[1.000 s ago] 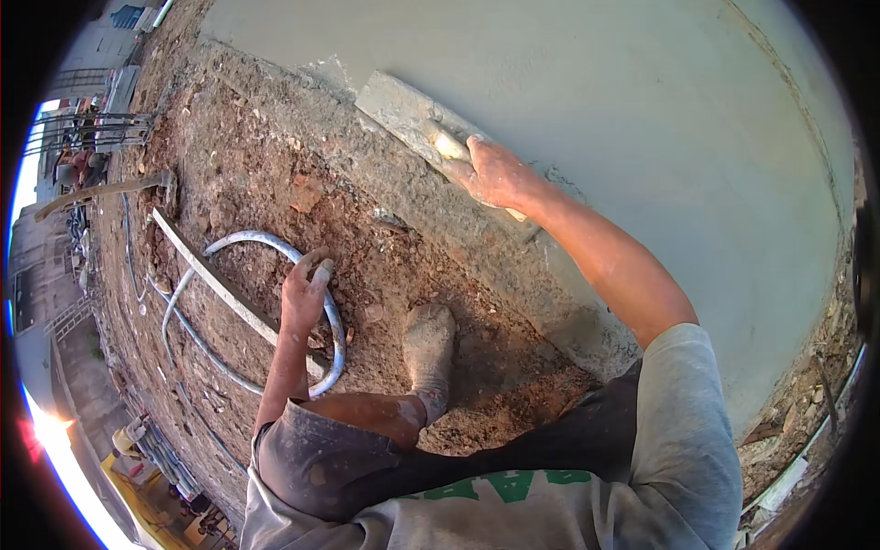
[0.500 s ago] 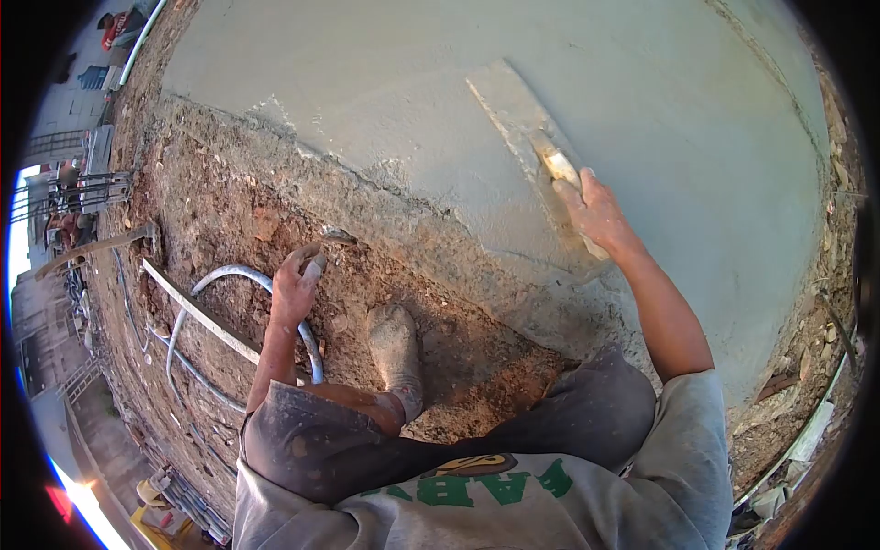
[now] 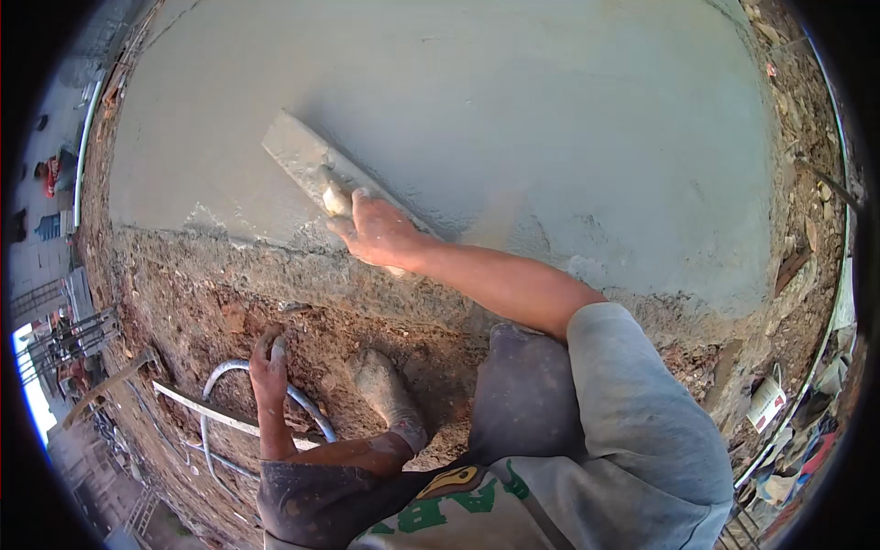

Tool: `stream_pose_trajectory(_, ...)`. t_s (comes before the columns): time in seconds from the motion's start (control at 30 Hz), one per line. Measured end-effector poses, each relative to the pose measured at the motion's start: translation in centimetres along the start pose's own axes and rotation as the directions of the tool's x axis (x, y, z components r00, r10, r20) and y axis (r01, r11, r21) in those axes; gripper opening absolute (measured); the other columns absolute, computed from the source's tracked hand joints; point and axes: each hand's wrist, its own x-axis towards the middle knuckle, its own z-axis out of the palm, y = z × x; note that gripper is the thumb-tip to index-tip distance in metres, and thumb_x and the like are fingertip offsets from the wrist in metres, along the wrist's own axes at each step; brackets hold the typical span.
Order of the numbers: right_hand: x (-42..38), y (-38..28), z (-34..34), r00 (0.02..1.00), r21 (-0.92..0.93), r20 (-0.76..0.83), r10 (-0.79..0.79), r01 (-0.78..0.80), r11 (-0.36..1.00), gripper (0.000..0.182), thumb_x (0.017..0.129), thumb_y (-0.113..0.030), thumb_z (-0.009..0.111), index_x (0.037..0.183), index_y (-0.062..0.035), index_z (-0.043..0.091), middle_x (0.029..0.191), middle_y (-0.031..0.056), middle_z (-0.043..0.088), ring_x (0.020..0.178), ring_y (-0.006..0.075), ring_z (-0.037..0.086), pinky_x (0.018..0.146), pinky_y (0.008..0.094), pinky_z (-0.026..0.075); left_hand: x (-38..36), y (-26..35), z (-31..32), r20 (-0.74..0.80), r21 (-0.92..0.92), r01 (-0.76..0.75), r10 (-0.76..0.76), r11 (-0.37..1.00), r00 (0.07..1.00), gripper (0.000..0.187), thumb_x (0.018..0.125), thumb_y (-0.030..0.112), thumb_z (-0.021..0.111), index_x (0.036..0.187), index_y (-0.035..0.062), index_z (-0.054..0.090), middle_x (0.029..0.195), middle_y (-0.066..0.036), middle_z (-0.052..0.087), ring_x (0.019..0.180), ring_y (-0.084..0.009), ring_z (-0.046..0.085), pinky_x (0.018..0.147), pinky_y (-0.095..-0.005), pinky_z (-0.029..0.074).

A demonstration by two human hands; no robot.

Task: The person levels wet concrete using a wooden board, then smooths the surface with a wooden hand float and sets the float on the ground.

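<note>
My right hand (image 3: 380,229) is wrapped round the pale handle of a long flat finishing trowel (image 3: 298,147). The blade, smeared with cement, lies on the wet grey concrete slab (image 3: 568,110) near its front edge. Low over the brown soil hangs my left hand (image 3: 269,362), its fingers loosely bent and a little apart, holding nothing that I can see. Beside that hand a grey hose (image 3: 217,374) curves over the ground, and a pale straight strip (image 3: 206,409) passes behind the wrist.
A mud-covered foot (image 3: 380,385) stands on rough soil below the slab's edge. A wooden-handled tool (image 3: 105,390) and steel bars (image 3: 69,344) lie at the left. A person in red (image 3: 50,174) is far off. Scraps and rubble (image 3: 779,458) border the right side.
My right hand has swept the trowel leftward across the concrete, leaving the arm stretched across the slab's front edge. The view has turned; my left hand stays low over the soil.
</note>
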Motion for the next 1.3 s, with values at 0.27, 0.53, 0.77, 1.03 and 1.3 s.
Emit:
stream_pose_trajectory(0.27,-2.1,4.8,-2.4,0.945,0.063,-0.301,0.131,-0.117,0.991,0.065,0.095,-0.037,0.048,0.119,0.0231,0.036,0.086,0.0322,0.063,0.084,0.0430,0.065,0.075,0.0479,0.053,-1.4,-0.9,-0.9,0.063,0.086,0.041,-0.047,0.995,0.997,0.036,0.094,0.025,0.056,0.117,-0.0034,0.060,0.106,-0.015,0.066,0.096,-0.0219,0.062,0.086,-0.0322,0.047)
stream_pose_trajectory(0.53,-14.6,12.9,-12.8,0.805,0.095,-0.470,0.363,-0.362,0.927,0.048,0.091,-0.025,0.049,0.116,0.0155,0.041,0.099,0.0343,0.060,0.097,0.0458,0.061,0.087,0.0488,0.048,1.8,4.4,1.9,0.131,0.210,-0.134,0.108,0.969,0.985,0.036,0.093,0.026,0.058,0.114,-0.0031,0.062,0.102,-0.016,0.067,0.093,-0.0226,0.063,0.084,-0.0323,0.048)
stream_pose_trajectory(0.77,-26.3,19.8,-21.0,0.557,0.376,-0.617,0.556,-0.412,0.830,0.049,0.091,-0.044,0.058,0.098,0.0038,0.048,0.082,0.0195,0.060,0.077,0.0293,0.063,0.073,0.0412,0.050,1.5,8.9,4.5,0.161,0.242,-0.157,0.120,0.958,0.980,0.037,0.092,0.027,0.060,0.115,-0.0010,0.062,0.107,-0.016,0.068,0.101,-0.0243,0.064,0.088,-0.0329,0.048)
stream_pose_trajectory(1.03,-18.4,10.6,-15.1,0.991,-0.001,0.048,0.127,-0.127,0.992,0.051,0.092,-0.049,0.055,0.105,0.0003,0.050,0.076,0.0168,0.058,0.073,0.0286,0.061,0.063,0.0424,0.048,-1.5,7.4,3.0,0.073,0.220,0.019,-0.036,0.975,0.997,0.034,0.091,0.024,0.058,0.114,-0.0011,0.063,0.107,-0.016,0.068,0.101,-0.0250,0.064,0.089,-0.0337,0.048)
stream_pose_trajectory(1.3,-19.9,12.5,-13.7,0.956,-0.236,0.291,0.031,0.041,0.971,0.054,0.093,-0.038,0.056,0.115,0.0102,0.048,0.083,0.0248,0.063,0.082,0.0401,0.063,0.074,0.0493,0.051,-3.1,5.1,2.9,0.094,0.274,-0.081,0.057,0.958,0.994,0.034,0.091,0.023,0.059,0.112,-0.0033,0.063,0.105,-0.018,0.068,0.099,-0.0264,0.063,0.089,-0.0348,0.047)
